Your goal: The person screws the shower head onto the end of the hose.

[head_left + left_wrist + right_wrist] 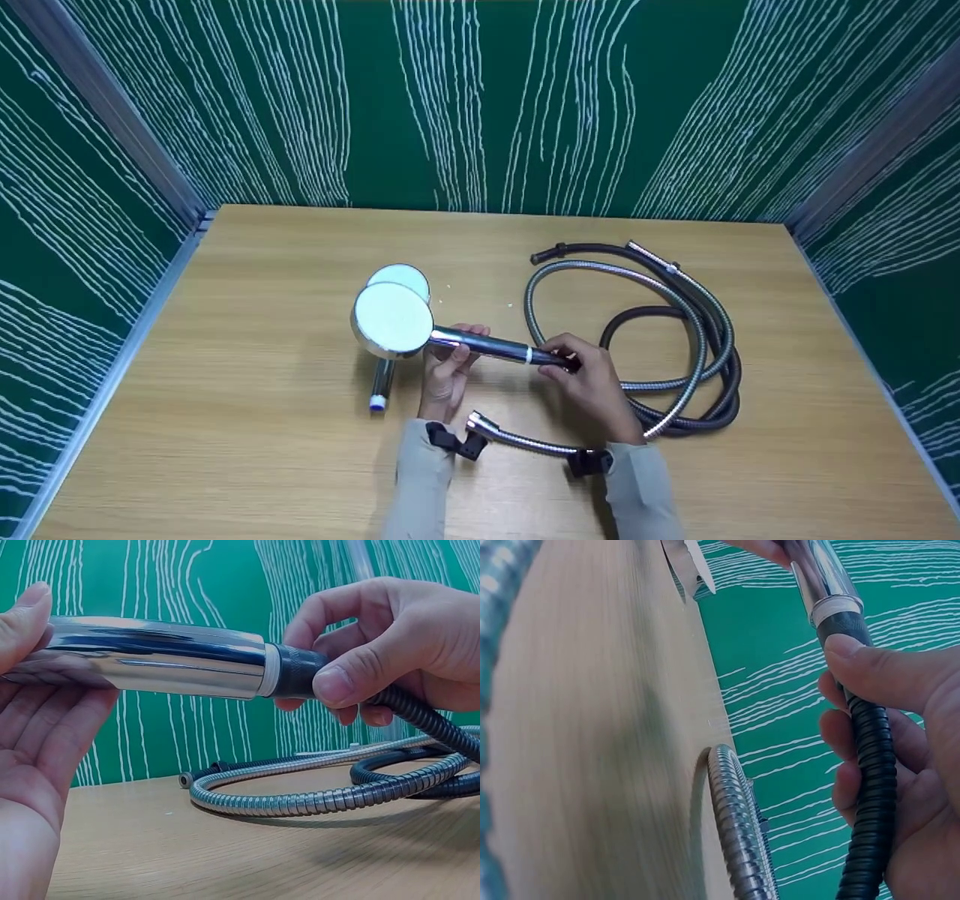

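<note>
My left hand [448, 375] holds the chrome handle [165, 656] of a shower head [391, 319], whose round pale face is turned up. Thumb and fingers of my right hand [592, 382] grip the dark connector [296, 671] of a black shower hose [874, 780]. That connector meets the handle's end in line with it, and a white ring [270, 669] shows at the joint. How far they are engaged I cannot tell. Behind the held head lies a second shower head [401, 274], partly hidden, its handle [383, 375] ending in a white and blue tip.
A silver shower hose [529, 300] lies looped with the black one on the right side of the wooden table [225, 450]. Its metal end fitting [481, 424] rests between my forearms. Green panels [495, 112] with white lines stand round the table.
</note>
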`<action>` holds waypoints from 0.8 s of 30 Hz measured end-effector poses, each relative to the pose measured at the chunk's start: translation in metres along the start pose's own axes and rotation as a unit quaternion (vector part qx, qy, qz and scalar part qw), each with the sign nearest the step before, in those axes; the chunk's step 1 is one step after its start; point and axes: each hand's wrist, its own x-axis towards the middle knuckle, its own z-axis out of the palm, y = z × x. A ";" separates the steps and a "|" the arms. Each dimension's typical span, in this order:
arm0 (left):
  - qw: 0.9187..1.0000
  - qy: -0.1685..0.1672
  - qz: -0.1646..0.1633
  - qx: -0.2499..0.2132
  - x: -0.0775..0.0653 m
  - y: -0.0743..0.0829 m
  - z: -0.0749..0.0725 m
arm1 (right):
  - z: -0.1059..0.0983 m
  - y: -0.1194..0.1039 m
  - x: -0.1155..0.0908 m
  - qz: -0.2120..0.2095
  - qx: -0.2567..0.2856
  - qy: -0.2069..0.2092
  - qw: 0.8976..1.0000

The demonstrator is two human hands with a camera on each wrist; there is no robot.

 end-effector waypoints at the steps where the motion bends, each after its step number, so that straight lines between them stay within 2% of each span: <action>1: 1.000 -0.002 0.002 0.002 0.000 0.000 0.000 | 0.000 0.000 0.000 -0.004 0.003 0.002 1.000; 7: 1.000 -0.011 0.008 0.003 0.001 -0.002 -0.001 | 0.002 0.003 0.000 -0.027 0.007 0.027 0.999; 11: 1.000 -0.005 0.009 0.000 0.002 -0.002 -0.001 | 0.004 0.003 0.000 -0.031 0.004 0.040 0.999; 24: 1.000 0.006 0.014 0.005 0.000 0.000 0.001 | 0.002 0.004 0.000 -0.017 -0.012 0.019 1.000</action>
